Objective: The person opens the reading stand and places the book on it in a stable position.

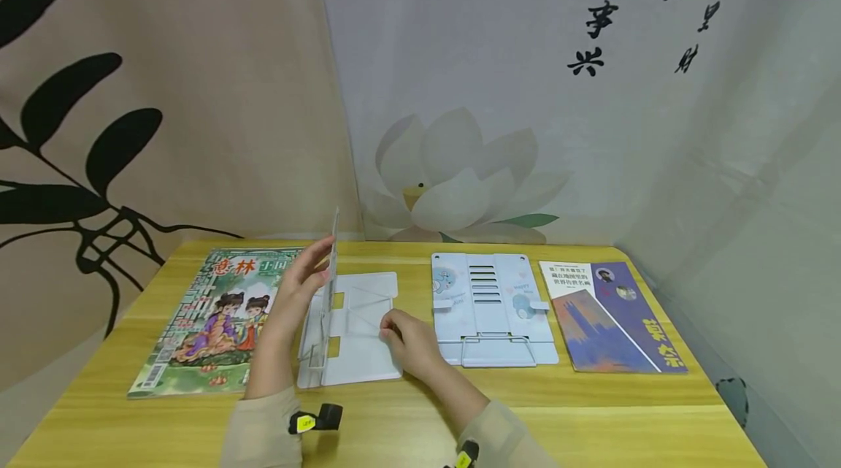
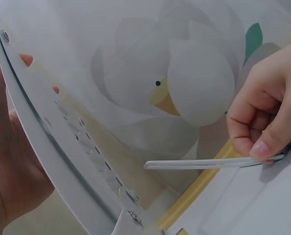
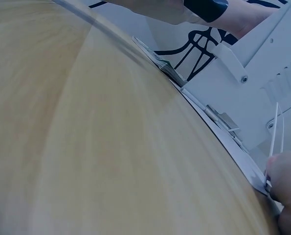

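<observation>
A white metal book stand [image 1: 368, 362] sits unfolded on the table, its base flat and its slotted panel [image 3: 211, 85] raised nearly upright. My left hand [image 1: 296, 300] holds that panel from its left side, with fingertips showing past its edge in the left wrist view. Over the right part of the base, my right hand [image 1: 414, 344] pinches a thin white wire support [image 2: 199, 164] between thumb and curled fingers. The wire stands up off the base and points towards the raised panel.
A colourful magazine [image 1: 217, 336] lies left of the stand, partly behind my left forearm. To the right are a second, folded book stand [image 1: 482, 347] with blue prints and a purple-and-white book [image 1: 611, 329]. A printed curtain [image 1: 460, 52] hangs behind the wooden table [image 1: 591, 417].
</observation>
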The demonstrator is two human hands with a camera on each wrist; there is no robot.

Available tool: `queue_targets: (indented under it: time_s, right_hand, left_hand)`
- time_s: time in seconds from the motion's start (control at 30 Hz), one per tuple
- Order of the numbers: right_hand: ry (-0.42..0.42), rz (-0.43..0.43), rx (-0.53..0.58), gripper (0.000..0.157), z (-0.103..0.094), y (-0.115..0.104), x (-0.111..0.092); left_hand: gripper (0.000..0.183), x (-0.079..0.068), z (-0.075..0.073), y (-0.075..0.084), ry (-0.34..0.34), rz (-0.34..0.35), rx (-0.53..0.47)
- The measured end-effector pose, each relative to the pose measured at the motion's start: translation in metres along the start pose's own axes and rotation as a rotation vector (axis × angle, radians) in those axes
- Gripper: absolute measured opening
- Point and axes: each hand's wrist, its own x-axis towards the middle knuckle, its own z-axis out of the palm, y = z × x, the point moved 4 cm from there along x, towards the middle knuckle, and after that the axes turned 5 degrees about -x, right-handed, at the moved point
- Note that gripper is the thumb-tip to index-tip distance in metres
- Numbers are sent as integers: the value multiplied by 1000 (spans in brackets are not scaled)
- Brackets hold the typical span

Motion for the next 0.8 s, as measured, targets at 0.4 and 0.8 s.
queue_targets:
  time_s: [0.4, 0.8]
  right_hand:
    - [-8, -9, 13, 6, -2, -1, 0]
    - [-8, -26, 3, 6, 0, 0, 0]
  left_hand:
    - [50, 5, 25, -7, -38, -36, 112]
    - [52, 8, 44, -10, -68, -95, 211]
